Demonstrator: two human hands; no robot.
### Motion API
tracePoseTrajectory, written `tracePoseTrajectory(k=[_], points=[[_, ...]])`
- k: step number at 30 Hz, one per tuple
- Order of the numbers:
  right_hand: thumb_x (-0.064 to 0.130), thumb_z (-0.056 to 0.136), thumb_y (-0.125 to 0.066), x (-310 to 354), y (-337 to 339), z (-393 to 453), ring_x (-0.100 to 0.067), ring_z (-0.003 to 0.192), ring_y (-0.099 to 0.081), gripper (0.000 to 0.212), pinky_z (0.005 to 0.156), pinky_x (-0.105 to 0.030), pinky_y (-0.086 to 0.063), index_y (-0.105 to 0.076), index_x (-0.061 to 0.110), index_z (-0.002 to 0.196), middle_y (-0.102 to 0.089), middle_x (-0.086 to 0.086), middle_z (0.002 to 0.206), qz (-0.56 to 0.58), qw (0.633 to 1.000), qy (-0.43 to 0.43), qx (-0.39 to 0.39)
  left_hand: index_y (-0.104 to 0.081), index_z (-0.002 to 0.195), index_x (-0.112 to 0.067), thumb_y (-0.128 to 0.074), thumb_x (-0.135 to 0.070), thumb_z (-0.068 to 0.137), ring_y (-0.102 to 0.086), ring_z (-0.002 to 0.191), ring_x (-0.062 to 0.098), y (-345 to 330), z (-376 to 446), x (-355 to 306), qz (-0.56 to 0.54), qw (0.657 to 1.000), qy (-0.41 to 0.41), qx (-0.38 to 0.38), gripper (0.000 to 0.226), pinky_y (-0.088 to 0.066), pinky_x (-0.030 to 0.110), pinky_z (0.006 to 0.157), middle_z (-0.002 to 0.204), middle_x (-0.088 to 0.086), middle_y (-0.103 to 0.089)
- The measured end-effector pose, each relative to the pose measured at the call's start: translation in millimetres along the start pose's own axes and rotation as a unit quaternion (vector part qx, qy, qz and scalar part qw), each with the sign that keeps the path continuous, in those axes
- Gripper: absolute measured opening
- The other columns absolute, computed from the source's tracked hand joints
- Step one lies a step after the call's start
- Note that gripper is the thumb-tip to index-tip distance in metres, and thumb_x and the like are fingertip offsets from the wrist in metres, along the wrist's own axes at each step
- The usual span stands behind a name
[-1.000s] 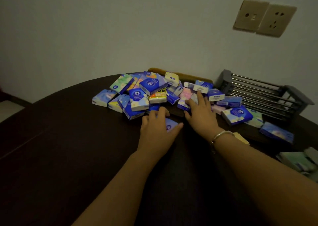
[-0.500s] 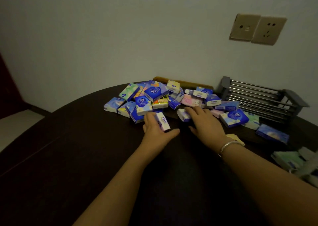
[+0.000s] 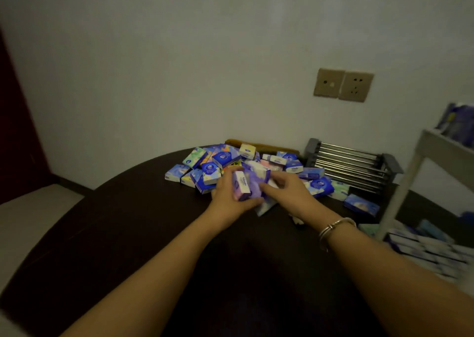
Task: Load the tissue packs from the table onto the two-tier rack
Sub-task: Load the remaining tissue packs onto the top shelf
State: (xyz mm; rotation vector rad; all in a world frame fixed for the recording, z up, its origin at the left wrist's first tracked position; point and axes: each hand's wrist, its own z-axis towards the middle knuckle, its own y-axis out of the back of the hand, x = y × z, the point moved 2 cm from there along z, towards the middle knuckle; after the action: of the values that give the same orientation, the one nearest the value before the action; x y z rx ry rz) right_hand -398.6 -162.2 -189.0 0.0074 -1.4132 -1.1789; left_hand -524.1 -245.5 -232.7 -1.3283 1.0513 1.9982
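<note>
A heap of small tissue packs (image 3: 218, 161), mostly blue and purple, lies on the dark round table (image 3: 128, 221) near the wall. My left hand (image 3: 227, 199) grips a white and purple tissue pack (image 3: 241, 185) held on edge just above the table. Close beside it, my right hand (image 3: 287, 190) holds a blurred purple pack (image 3: 259, 176). The two hands are close together in front of the heap. The white two-tier rack (image 3: 410, 167) stands at the right edge, with packs on both tiers.
A grey metal-rod rack (image 3: 354, 165) sits on the table behind the heap, against the wall. More loose packs (image 3: 360, 204) lie between it and the white rack. Wall sockets (image 3: 342, 84) are above. A wooden chair back (image 3: 261, 145) shows behind the heap.
Both hands have lifted packs off the table and brought them together. The view has tilted up and right, bringing the white rack into sight.
</note>
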Motion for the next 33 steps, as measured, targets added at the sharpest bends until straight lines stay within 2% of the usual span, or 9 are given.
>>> tracePoseTrajectory(k=[4,9,13,15,17,20,23,29,33], points=[[0.010,0.091,-0.057,57,16,-53,-0.017,0.090,-0.064,0.023,0.080,-0.020,-0.049,-0.064,0.013,0.113,-0.068,-0.003,0.097,0.120,0.992,0.029,0.008,-0.039,0.136,-0.019,-0.080,-0.017,0.073,-0.048,0.124,0.019,22,-38,-64,0.035,0.995,-0.089,-0.007,0.075,-0.043,0.029,0.099,0.133,0.004,-0.050],[-0.004,0.082,-0.059,114,61,-113,-0.030,0.100,-0.065,0.047,0.082,-0.036,-0.055,-0.054,0.016,0.124,-0.065,-0.017,0.112,0.332,0.943,-0.027,0.003,-0.048,0.121,-0.028,-0.078,-0.022,0.075,-0.060,0.097,0.000,34,-95,-155,0.049,0.982,-0.177,0.036,0.055,-0.048,0.009,0.073,0.108,-0.011,-0.062],[-0.004,0.083,-0.045,153,118,-150,-0.030,0.087,-0.058,0.033,0.072,-0.033,-0.055,-0.057,-0.003,0.114,-0.059,-0.030,0.100,0.336,0.939,-0.022,-0.074,-0.045,0.128,-0.028,-0.074,-0.013,0.078,-0.062,0.104,0.009,25,-129,-227,0.081,0.961,-0.248,0.093,0.059,-0.053,0.026,0.089,0.114,-0.005,-0.062],[-0.003,0.085,-0.039,172,147,-171,-0.030,0.085,-0.052,0.016,0.072,-0.031,-0.054,-0.054,-0.002,0.091,-0.048,-0.025,0.086,0.425,0.899,0.000,-0.107,-0.042,0.127,-0.032,-0.072,-0.013,0.080,-0.063,0.101,0.011,16,-140,-262,0.091,0.953,-0.272,0.099,0.059,-0.056,0.030,0.084,0.112,-0.006,-0.061],[0.005,0.088,-0.039,184,178,-192,-0.028,0.085,-0.057,0.014,0.084,-0.035,-0.053,-0.052,0.000,0.091,-0.053,-0.020,0.082,0.505,0.854,0.032,-0.121,-0.039,0.125,-0.037,-0.072,-0.019,0.081,-0.064,0.094,0.010,4,-149,-294,0.113,0.943,-0.298,0.098,0.059,-0.059,0.030,0.074,0.109,-0.008,-0.061],[0.028,0.094,-0.048,192,216,-215,-0.023,0.091,-0.064,0.037,0.080,-0.031,-0.054,-0.060,-0.003,0.109,-0.066,-0.016,0.096,0.410,0.900,0.063,-0.135,-0.042,0.125,-0.033,-0.072,-0.021,0.080,-0.063,0.084,0.008,-21,-155,-335,0.141,0.917,-0.360,0.096,0.056,-0.055,0.019,0.062,0.103,-0.007,-0.061],[0.031,0.090,-0.058,193,245,-229,-0.020,0.090,-0.067,0.031,0.081,-0.032,-0.056,-0.061,0.005,0.105,-0.068,-0.016,0.101,0.274,0.946,0.049,-0.167,-0.046,0.122,-0.025,-0.074,-0.020,0.077,-0.062,0.086,0.009,-53,-156,-366,0.161,0.890,-0.416,0.089,0.053,-0.055,0.020,0.068,0.102,-0.004,-0.062],[0.036,0.085,-0.064,155,301,-245,-0.025,0.101,-0.062,0.041,0.089,-0.042,-0.051,-0.044,0.024,0.119,-0.058,-0.009,0.109,0.162,0.972,-0.089,-0.145,-0.048,0.126,-0.025,-0.073,-0.022,0.076,-0.057,0.096,0.017,-122,-129,-386,0.206,0.861,-0.458,0.077,0.055,-0.052,0.034,0.082,0.108,0.002,-0.061],[0.020,0.085,-0.062,123,328,-233,-0.019,0.088,-0.064,0.020,0.079,-0.035,-0.055,-0.055,0.016,0.104,-0.064,-0.007,0.097,0.125,0.972,-0.093,-0.177,-0.028,0.145,-0.020,-0.074,-0.015,0.074,-0.053,0.112,0.019,-167,-102,-377,0.189,0.884,-0.414,0.110,0.085,-0.044,0.024,0.088,0.130,0.006,-0.049]])
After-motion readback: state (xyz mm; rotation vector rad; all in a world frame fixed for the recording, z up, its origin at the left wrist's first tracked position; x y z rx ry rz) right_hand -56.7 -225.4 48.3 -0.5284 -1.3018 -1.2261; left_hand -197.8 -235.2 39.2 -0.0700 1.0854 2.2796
